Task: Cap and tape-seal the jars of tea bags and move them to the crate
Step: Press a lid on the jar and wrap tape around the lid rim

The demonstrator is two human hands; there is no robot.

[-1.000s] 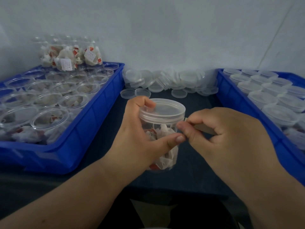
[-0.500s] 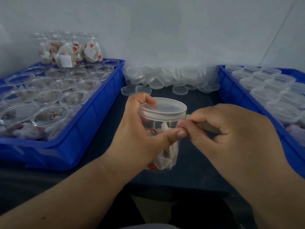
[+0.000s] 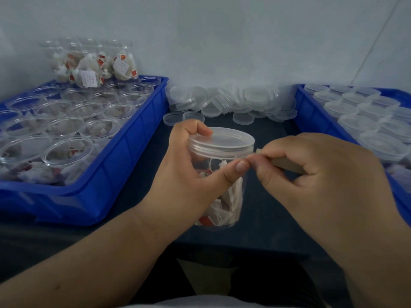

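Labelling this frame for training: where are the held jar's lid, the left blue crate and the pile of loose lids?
jar lid (image 3: pixel 224 138), head view, flat top centre.
left blue crate (image 3: pixel 124 165), head view, outer side wall.
loose lids pile (image 3: pixel 255 96), head view, a lid mid-pile.

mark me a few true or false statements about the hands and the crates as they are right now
1. The jar in the left hand has its lid on. True.
2. The jars in the left crate are capped. False: they stand open.
3. The right hand is empty. False: it pinches a tan piece beside the lid.
4. Loose lids lie piled at the back between the two crates. True.
5. The held jar is empty. False: tea bags are inside.
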